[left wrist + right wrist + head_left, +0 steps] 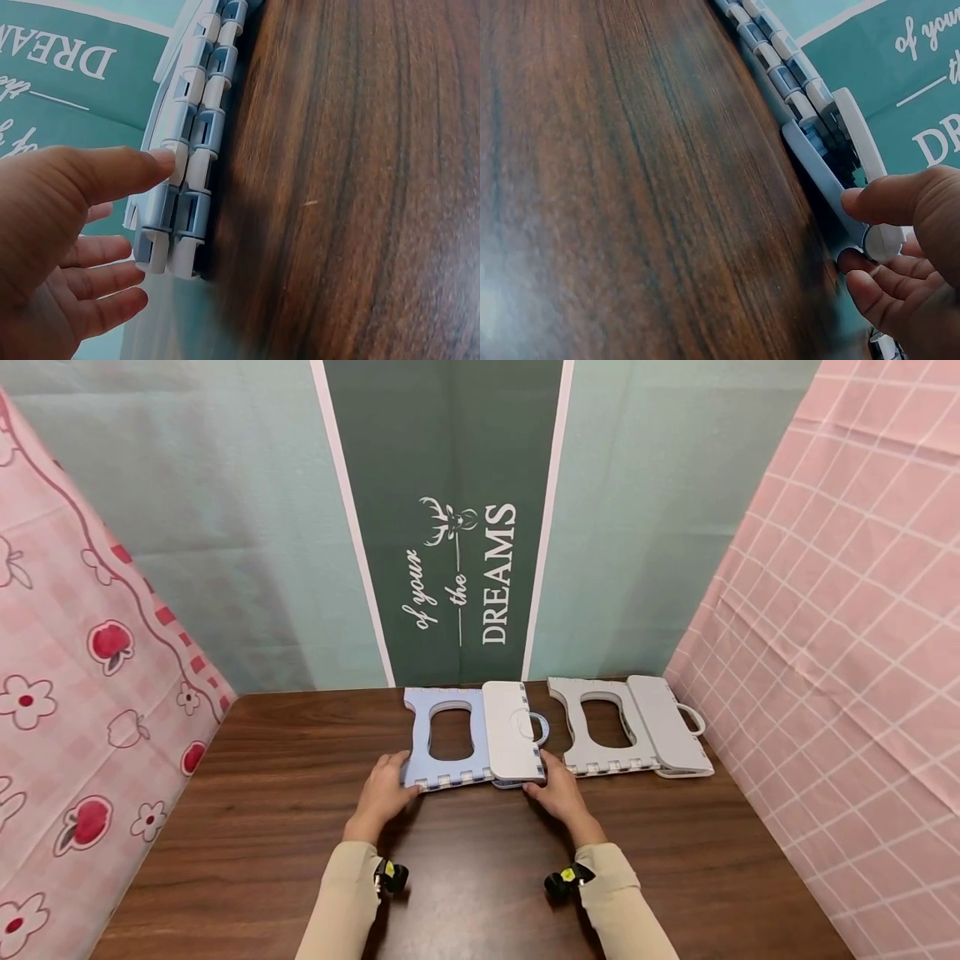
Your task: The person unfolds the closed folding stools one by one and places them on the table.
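A blue-and-white folding step stool (pixel 450 772) lies folded flat on the table, with an oval opening on its left and a white panel on its right. My left hand (pixel 384 793) holds its left front corner. In the left wrist view, the left thumb (pixel 135 169) presses the hinged front edge, and the other fingers lie by the stool's end. At the right end, my right hand (pixel 558 789) grips the front corner. The right wrist view shows its thumb (pixel 885 199) on the blue rim and fingertips around the end.
A second, grey-white folding stool (pixel 678 727) lies folded just to the right, its loop handle pointing right. The wooden table (pixel 480 868) meets a green backdrop (pixel 247 568) with lettering behind. Pink cloths (pixel 847 635) hang at both sides.
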The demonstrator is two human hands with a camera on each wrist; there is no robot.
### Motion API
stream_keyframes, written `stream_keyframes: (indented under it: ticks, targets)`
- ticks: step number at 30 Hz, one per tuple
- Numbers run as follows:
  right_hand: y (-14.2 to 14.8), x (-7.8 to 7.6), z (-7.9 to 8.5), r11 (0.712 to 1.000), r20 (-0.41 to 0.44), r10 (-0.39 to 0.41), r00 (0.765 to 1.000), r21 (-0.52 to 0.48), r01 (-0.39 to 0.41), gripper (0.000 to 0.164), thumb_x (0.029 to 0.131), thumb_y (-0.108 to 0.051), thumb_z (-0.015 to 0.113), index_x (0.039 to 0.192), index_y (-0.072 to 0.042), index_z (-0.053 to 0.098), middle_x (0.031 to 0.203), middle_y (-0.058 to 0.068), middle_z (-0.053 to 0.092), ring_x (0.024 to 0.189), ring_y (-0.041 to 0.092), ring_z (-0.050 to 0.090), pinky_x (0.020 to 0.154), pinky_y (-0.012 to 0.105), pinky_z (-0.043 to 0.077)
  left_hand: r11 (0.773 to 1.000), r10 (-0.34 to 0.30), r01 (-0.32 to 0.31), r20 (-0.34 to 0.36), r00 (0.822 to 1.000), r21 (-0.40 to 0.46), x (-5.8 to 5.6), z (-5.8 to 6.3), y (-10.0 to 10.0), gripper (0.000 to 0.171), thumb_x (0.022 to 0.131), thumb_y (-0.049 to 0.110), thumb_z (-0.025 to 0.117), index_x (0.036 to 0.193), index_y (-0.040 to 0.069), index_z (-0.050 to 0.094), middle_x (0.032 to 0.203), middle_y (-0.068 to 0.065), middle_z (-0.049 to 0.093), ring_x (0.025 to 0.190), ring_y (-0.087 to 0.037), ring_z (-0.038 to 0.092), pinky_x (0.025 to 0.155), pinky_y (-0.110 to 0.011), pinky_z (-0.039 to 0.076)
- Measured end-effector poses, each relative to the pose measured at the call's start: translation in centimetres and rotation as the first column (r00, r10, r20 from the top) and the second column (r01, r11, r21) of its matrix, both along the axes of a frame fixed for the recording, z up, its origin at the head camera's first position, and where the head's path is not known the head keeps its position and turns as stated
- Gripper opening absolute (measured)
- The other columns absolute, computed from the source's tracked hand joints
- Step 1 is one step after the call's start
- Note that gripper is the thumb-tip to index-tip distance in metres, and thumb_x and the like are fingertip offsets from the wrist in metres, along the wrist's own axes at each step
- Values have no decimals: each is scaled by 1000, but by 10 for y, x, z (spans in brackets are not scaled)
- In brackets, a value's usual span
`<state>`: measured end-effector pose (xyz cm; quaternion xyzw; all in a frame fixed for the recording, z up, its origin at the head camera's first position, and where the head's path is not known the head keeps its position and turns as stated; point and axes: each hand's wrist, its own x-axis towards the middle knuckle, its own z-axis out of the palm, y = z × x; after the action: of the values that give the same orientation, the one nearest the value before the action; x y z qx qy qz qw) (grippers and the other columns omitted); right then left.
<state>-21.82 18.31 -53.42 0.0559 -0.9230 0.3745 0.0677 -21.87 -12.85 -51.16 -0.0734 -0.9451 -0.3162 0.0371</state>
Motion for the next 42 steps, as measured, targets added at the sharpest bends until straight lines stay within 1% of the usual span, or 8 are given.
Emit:
stream_keyframes:
  ticks: [7,10,21,24,28,29,36,42]
  targets:
    - [-3,-2,-2,1000,3,7,1000,13,-7,66,71,-4,76,128,10,46,122,27,53,112,41,49,93,49,37,999,-24,23,-42,999,-27,-5,-4,-1,57,68,13,82,115,-8,59,109,-23,57,102,-38,54,86,-46,43]
    - [-3,-2,-2,999,18,0,1000,37,-1,66,72,-3,75,129,11,45,123,28,52,113,41,48,94,49,37,999,-15,14,-38,999,-41,-7,-5,-1,53,65,13,84,109,-8,63,105,-23,59,98,-38,56,84,-45,44]
    - [-5,-3,-3,999,39,-35,999,19,34,66,73,-8,77,128,11,47,122,27,53,111,42,49,93,49,37,999,7,-7,-2,1000,-45,-12,-6,-2,55,60,9,86,107,-8,63,103,-24,61,96,-39,57,84,-45,44]
    - [-4,-3,-5,999,46,-50,998,22,49,66,73,-8,78,128,11,47,121,28,53,111,43,49,92,50,37,999,7,-8,-21,1000,-44,-13,-10,-2,56,60,11,87,107,-7,63,101,-24,60,95,-38,57,82,-43,45]
    - [-4,-3,-6,999,34,-50,998,12,50,66,73,-8,77,128,11,47,121,29,53,110,43,49,91,50,38,999,14,-15,-19,1000,-34,-13,-10,-1,56,61,11,86,108,-7,63,103,-24,60,96,-39,57,82,-44,45]
    - [-4,-3,-6,999,31,-48,998,8,48,66,73,-8,77,128,11,47,121,29,53,110,43,49,91,50,38,999,23,-23,7,1000,-29,-12,-8,0,55,61,8,85,109,-8,63,105,-25,60,98,-39,56,84,-45,44]
    - [-5,-2,-7,997,9,-71,997,1,71,67,73,-8,78,129,12,46,120,29,54,110,43,50,91,50,39,998,23,-21,19,1000,-64,-12,-5,1,57,63,12,85,112,-6,62,107,-24,59,100,-38,56,85,-44,44]
    - [-10,2,-5,990,64,-133,989,-29,135,70,69,-9,80,127,12,48,117,30,55,107,44,50,90,50,40,997,29,-26,44,999,-68,-7,-7,-1,58,64,14,85,113,-6,62,110,-24,59,102,-38,55,86,-45,43]
